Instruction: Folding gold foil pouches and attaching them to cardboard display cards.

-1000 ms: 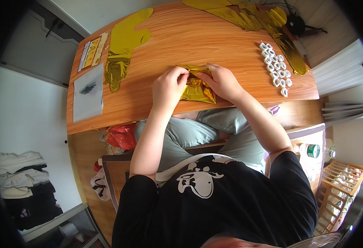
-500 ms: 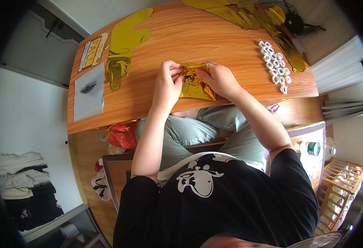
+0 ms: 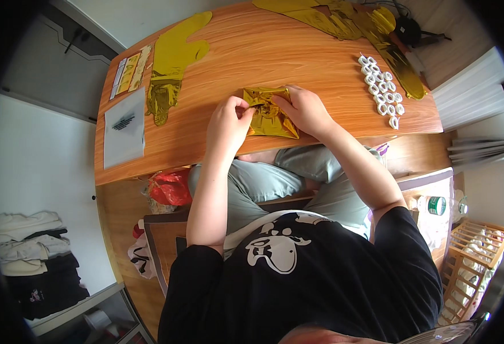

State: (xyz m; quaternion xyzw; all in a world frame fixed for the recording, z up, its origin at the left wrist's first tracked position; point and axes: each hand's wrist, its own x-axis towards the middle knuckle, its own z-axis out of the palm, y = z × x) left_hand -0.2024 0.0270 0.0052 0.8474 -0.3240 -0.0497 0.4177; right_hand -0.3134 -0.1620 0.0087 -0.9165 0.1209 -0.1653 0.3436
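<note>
A black shirt (image 3: 315,281) with a white print is seen nearest, and grey-green trousers (image 3: 263,183) are partly covered by the table (image 3: 223,63) beyond it. A red bag (image 3: 168,188) is seen below the table's near edge, left of the trousers; on the right, a green-banded jar (image 3: 436,205) is seen near a wooden rack (image 3: 477,245) filled with cloth.

Near the middle of the table's near edge, the foil (image 3: 272,127), gold, creased and folded, is laid flat between the two hands. Its left side is pinched between the thumb and forefinger of the left hand (image 3: 226,123). Its far right part is clamped by the right hand (image 3: 308,112), with the thumb pressed on top; the undersides of the fingers are hidden.

Farther left, paper (image 3: 124,152) is laid with thin dark strips (image 3: 123,121) on it, and beyond it cards (image 3: 128,73) are placed. White rings (image 3: 385,89) are grouped on the right. Toward the far edge, one gold sheet (image 3: 174,51) is spread at the left, and more gold sheeting (image 3: 326,20) is spread at the right.
</note>
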